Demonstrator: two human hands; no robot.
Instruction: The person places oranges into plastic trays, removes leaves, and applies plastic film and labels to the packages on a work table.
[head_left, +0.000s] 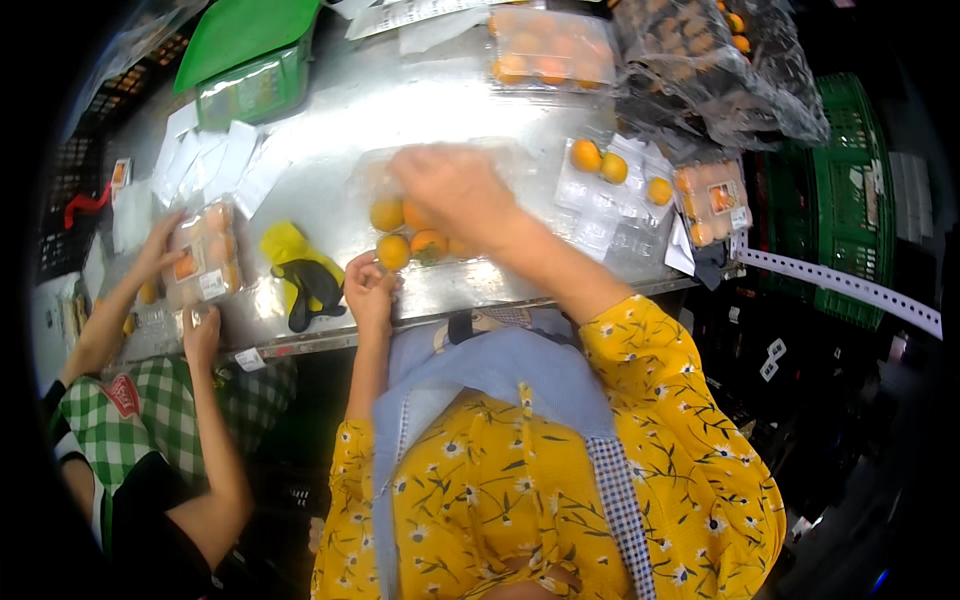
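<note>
Several orange citrus fruits (387, 214) sit in a clear plastic clamshell tray in front of me on a metal table (330, 135). My left hand (370, 291) is at the tray's near left corner, its fingertips against the edge beside a fruit (393, 252); its grip is partly hidden. Blurred by motion, my right hand (450, 184) is over the tray with its fingers bent down, covering part of the fruit. Whether it holds anything cannot be seen. What seems to be the tray's transparent lid lies behind.
Left, a co-worker's hands (201, 334) touch a filled, labelled pack (202, 259). Yellow-and-black gloves (304, 274) lie between us. Right are a clear tray with loose fruits (585, 156) and a labelled pack (712, 202). Behind stand another pack (551, 49) and a green scale (251, 82).
</note>
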